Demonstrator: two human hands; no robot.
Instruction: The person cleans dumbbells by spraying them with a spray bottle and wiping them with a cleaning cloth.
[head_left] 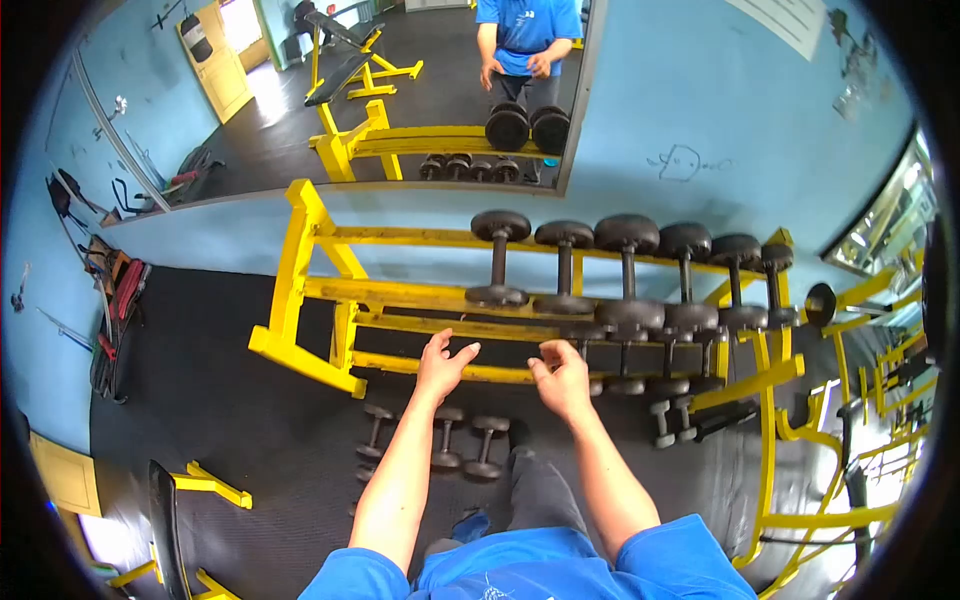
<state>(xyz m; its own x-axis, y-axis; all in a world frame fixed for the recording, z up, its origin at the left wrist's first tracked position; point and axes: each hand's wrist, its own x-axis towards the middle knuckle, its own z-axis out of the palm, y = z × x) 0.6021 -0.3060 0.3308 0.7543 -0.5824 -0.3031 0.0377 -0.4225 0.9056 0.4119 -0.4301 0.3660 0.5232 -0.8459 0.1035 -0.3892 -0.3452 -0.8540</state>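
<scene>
Both of my hands are held out in front of a yellow dumbbell rack (400, 290). My left hand (443, 366) has its fingers apart and holds nothing, in front of the rack's lower rails. To the right, my right hand (561, 378) is also empty, thumb apart from the fingers, just below the lower row of dumbbells. Several black dumbbells stand on the upper tier, the leftmost one (499, 258) above and between my hands. A large one (628, 270) is farther right. On the floor below lie more dumbbells, one (486, 447) between my forearms.
A wall mirror (270, 130) reflects the rack and a person in blue. Small grey dumbbells (662, 424) lie on the floor at the right, near yellow gym machines (766, 440). A bench (166, 530) stands at the lower left.
</scene>
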